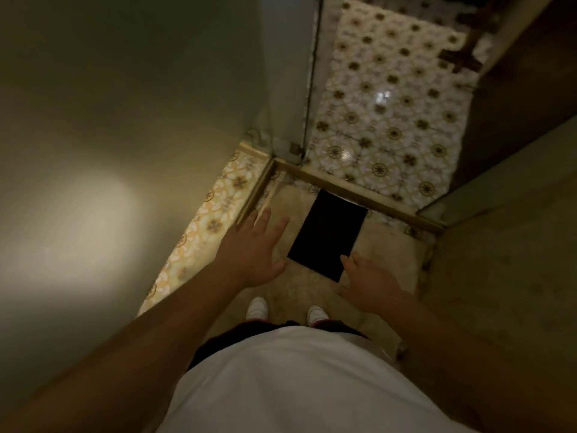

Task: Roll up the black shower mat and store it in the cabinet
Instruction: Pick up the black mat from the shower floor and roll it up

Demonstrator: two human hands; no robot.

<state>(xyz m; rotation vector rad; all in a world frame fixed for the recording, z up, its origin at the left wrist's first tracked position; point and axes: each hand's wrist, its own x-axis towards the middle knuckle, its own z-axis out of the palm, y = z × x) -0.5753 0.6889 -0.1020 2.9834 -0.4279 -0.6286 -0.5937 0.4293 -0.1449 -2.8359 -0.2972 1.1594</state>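
mat: 1 black shower mat [327, 234], flat and unrolled on the beige floor [384, 254], dead centre of view. Far edge touches the raised threshold [359, 190] at 12 o'clock; near corner points to 6 o'clock.
hands: 2, both bare, both above the floor, neither on the mat.
left hand: [254, 245] at 9 o'clock of the mat, palm down, fingers spread wide and straight, holds nothing. Just beside the mat's left edge, apart from it.
right hand: [370, 279] at 5 o'clock of the mat, palm down, fingers loosely spread, holds nothing. Fingertips overlap the mat's near corner in view; contact cannot be told.
shoes: 2 white shoes [257, 307], at 6 o'clock of the mat, toes toward it.
shirt: 1 white shirt [296, 379], fills the bottom of the view.
walls: plain wall [109, 104] at 9 o'clock; 1 patterned tile strip [203, 223] along its base.
beyond threshold: patterned tile floor [390, 114] at 12 o'clock.
cabinet: cannot tell which surface, if any, is it.
image: dim, slightly blurred.
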